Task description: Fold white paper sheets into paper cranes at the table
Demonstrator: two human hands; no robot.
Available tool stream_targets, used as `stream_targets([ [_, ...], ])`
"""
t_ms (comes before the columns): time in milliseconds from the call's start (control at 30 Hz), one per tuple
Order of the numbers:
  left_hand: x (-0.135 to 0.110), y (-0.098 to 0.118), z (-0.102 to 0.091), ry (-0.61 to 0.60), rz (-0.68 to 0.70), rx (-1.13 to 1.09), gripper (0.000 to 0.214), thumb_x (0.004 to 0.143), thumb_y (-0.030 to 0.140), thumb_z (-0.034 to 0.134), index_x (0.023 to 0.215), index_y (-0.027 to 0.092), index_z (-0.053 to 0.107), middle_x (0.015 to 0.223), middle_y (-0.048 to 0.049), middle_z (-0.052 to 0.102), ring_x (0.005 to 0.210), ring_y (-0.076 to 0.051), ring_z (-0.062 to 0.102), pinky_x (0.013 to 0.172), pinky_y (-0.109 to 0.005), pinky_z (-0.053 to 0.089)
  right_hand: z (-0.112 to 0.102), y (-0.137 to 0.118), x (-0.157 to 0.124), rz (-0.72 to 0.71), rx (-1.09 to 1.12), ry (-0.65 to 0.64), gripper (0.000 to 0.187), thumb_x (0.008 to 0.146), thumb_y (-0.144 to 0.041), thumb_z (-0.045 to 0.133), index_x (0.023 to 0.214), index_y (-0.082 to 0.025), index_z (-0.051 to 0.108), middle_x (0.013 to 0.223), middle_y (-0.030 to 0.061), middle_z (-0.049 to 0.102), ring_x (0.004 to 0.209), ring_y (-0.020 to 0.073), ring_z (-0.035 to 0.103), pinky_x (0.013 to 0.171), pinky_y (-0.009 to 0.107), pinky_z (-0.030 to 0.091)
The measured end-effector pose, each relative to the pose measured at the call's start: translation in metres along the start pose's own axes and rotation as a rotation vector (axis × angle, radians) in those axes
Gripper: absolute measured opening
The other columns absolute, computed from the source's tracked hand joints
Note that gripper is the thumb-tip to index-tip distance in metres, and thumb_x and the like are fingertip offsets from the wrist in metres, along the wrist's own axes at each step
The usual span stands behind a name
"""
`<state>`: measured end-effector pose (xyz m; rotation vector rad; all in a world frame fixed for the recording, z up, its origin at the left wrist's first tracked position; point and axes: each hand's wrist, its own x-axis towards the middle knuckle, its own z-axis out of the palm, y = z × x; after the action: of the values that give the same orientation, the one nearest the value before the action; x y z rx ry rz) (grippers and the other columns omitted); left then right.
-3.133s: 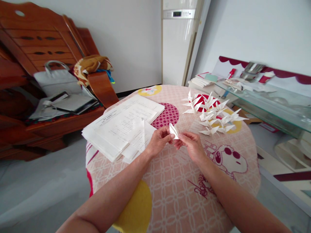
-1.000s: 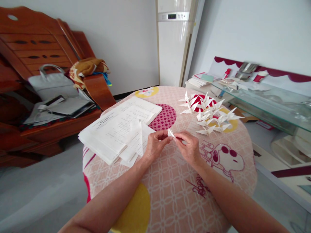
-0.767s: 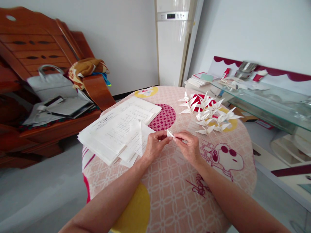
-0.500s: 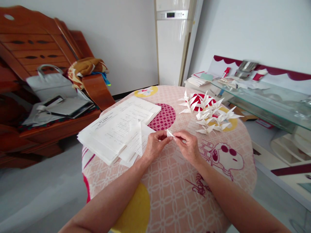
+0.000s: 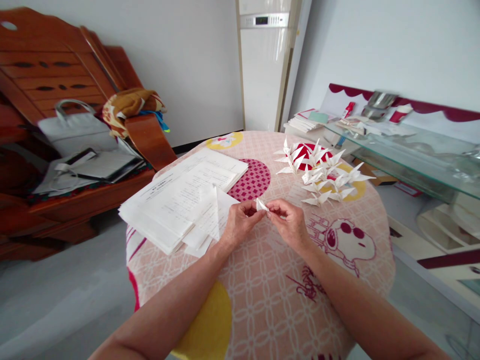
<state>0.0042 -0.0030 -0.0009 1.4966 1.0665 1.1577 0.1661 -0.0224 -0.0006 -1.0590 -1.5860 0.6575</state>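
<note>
A small folded piece of white paper (image 5: 261, 204) is pinched between my two hands above the middle of the table. My left hand (image 5: 242, 220) grips its left side with thumb and fingers, just right of the loose sheets. From the other side my right hand (image 5: 290, 222) holds it between thumb and fingertips. Part of the paper is hidden by the fingers. Several white paper cranes (image 5: 318, 172) stand in a cluster beyond my right hand. To the left lies a stack of printed paper sheets (image 5: 180, 195), with a creased sheet (image 5: 210, 215) at its near right corner.
A patterned cloth covers the round table (image 5: 262, 300). At the right is a glass shelf (image 5: 412, 155) with papers and a metal pot (image 5: 380, 105). A wooden bench (image 5: 56, 65) holding a grey bag (image 5: 73, 125) stands left. A white air conditioner (image 5: 262, 75) is behind.
Both hands stay in nearly the same place, still holding the folded paper, with only slight finger movement. The whole view has shifted very slightly.
</note>
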Motion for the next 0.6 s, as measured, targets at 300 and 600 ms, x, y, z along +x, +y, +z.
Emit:
stream_targets([
  [300,0.0037,-0.0036,-0.0031,0.000,-0.065,-0.175,0.024,0.072,0.035,0.077,0.065,0.014,0.066,0.058,0.0007,0.060,0.053,-0.009,0.050,0.053,-0.022,0.037,-0.0050,0.0032,0.0009,0.267,0.214,-0.054,0.020,0.076,-0.035,0.075,0.086,-0.018,0.075,0.078,0.0044,0.075,0.069,0.0185,0.068,0.066,0.030,0.055],
  [600,0.0048,-0.0056,-0.0035,-0.044,-0.079,-0.249,0.023,0.070,0.031,0.079,0.064,0.013,0.064,0.057,0.0024,0.059,0.052,-0.007,0.049,0.052,-0.020,0.037,-0.0091,-0.0023,0.0033,0.559,0.469,-0.258,0.031,0.074,-0.045,0.076,0.073,-0.014,0.073,0.063,0.0042,0.071,0.052,0.0154,0.066,0.052,0.027,0.056],
])
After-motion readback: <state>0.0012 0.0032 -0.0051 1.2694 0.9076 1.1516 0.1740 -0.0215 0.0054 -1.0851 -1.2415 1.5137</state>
